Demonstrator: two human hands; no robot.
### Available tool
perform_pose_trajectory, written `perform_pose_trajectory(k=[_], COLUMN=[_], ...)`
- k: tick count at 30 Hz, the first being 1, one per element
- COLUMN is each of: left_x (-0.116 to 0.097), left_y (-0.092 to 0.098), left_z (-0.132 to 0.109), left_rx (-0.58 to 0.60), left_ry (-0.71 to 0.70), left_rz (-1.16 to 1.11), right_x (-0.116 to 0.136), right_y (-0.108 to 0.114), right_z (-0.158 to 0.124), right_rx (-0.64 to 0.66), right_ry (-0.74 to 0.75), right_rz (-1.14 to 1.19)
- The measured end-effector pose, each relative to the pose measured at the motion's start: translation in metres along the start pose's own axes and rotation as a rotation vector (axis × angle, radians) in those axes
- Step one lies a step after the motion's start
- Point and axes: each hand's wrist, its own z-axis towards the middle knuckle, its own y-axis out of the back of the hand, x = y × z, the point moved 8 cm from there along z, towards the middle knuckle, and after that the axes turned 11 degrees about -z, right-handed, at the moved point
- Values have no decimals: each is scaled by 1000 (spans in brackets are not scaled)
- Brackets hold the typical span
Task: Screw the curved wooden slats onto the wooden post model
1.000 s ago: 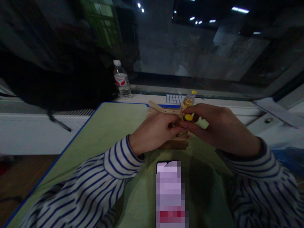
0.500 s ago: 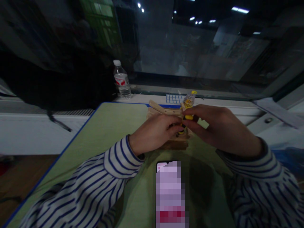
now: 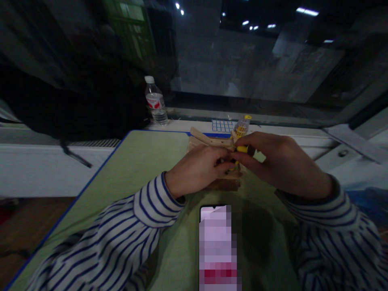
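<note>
My left hand [image 3: 195, 169] is curled round a small wooden model [image 3: 209, 141] made of light strips, which stands on the green mat [image 3: 136, 169]. My right hand [image 3: 279, 161] pinches a small yellow-handled tool [image 3: 241, 149] and holds its tip against the model, right beside the left fingertips. Both hands meet at the middle of the mat. The lower part of the model is hidden behind my fingers.
A phone [image 3: 216, 246] with a lit screen lies on the mat close to me. A small yellow-capped glue bottle [image 3: 242, 126] stands behind the model, a water bottle [image 3: 155, 102] on the white ledge at the back left, and a blue-gridded sheet [image 3: 222, 125] nearby.
The yellow tool in my right hand has shifted slightly up and to the right. The left hand keeps its hold on the wooden model.
</note>
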Motion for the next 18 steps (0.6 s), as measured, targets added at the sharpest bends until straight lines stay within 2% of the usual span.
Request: perform_pose_trajectory(k=[4,9,18], left_x=[1,0,0], left_y=[3,1,-1], left_z=[0,0,1], left_rx=[-34,-10,-1], left_ry=[6,-18,-39], left_rz=[17,12,-4], right_x=[2,7,7], right_y=[2,8,5], right_z=[1,0,-1], right_rx=[-15,-61,-33], right_ry=[2,54,54], right_rz=[11,28,16])
